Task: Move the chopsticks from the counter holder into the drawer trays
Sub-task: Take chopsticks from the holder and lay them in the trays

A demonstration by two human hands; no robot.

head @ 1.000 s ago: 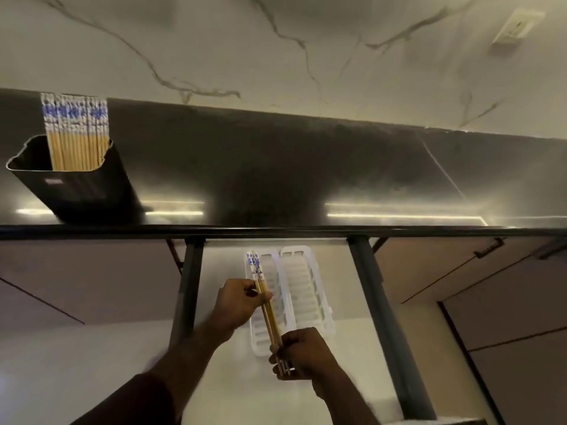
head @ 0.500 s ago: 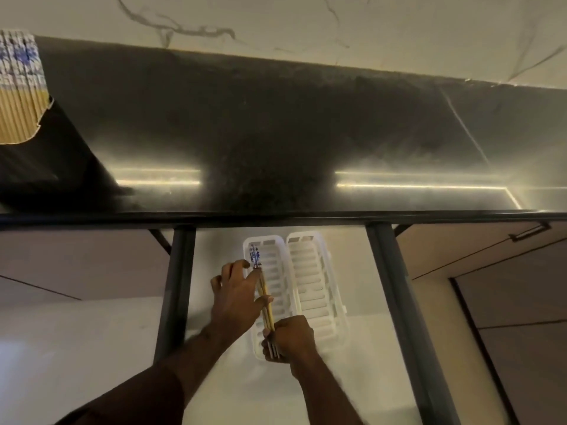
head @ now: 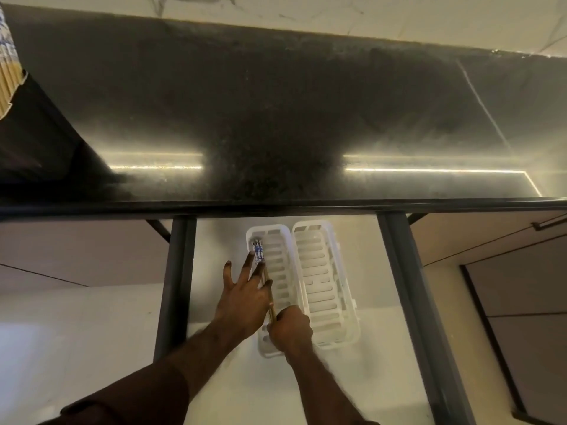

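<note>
I laid a few blue-patterned wooden chopsticks [head: 260,256] in the left white slotted plastic tray [head: 277,271], left hand [head: 242,299] spread flat, right hand [head: 290,331] pinching their near ends. Beside it, the right tray [head: 325,286] sat empty; many remained in the black holder [head: 33,133] on the table [head: 276,118].

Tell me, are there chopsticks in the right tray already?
No, the right tray shows only bare slots; the chopsticks lie in the left tray.
</note>
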